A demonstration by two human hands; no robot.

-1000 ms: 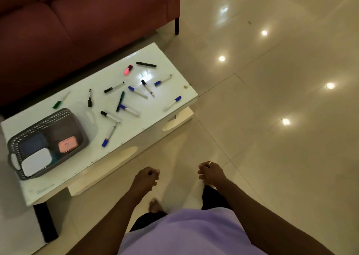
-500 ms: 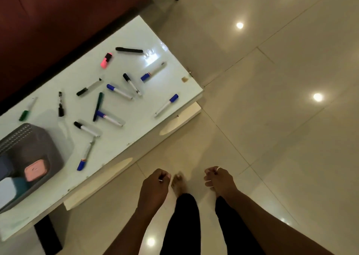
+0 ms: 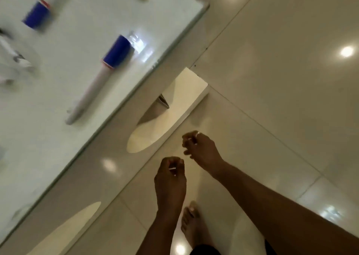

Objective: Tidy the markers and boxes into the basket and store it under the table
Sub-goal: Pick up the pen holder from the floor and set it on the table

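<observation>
The left hand [image 3: 171,180] hangs nearest and the right hand [image 3: 202,151] just beyond it, both with fingers loosely curled and holding nothing. Up and to their left, a blue-capped marker [image 3: 101,75] lies by the edge of the table [image 3: 48,128], with a second blue cap [image 3: 37,14] farther on. The basket is out of view. Gathering seems not yet begun; next, reach up-left and pinch that nearest marker.

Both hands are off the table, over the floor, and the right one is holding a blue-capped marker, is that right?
No. The head view shows the left hand and right hand off the table, over the floor, but the right hand holds nothing; the blue-capped marker lies on the table.
</observation>
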